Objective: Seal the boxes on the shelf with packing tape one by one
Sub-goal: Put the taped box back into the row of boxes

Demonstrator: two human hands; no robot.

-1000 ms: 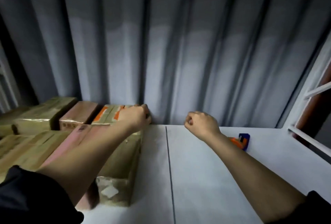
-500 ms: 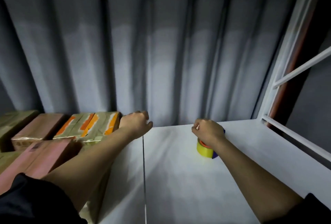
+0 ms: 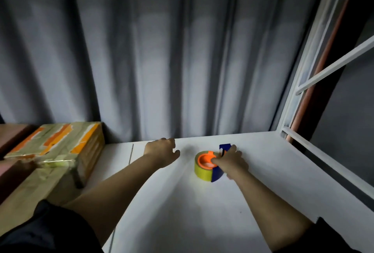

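A tape dispenser (image 3: 204,166) lies flat on the white shelf (image 3: 182,202): a yellow roll of packing tape on an orange hub with a blue cover and handle. My right hand (image 3: 230,161) grips its blue side, thumb on the orange hub. My left hand (image 3: 162,151) hovers just left of it, fingers loosely curled, holding nothing. At the left stands a taped box with orange stripes (image 3: 60,145), with more brown boxes (image 3: 12,171) beside and in front of it.
Grey curtain folds (image 3: 162,60) hang behind the shelf. A white metal shelf frame (image 3: 315,83) with a diagonal brace rises at the right, and its rail runs along the shelf's right edge.
The view has swung right. My left hand left the striped box and moved toward the dispenser. My right hand shifted onto the dispenser's blue side, uncovering the orange hub.
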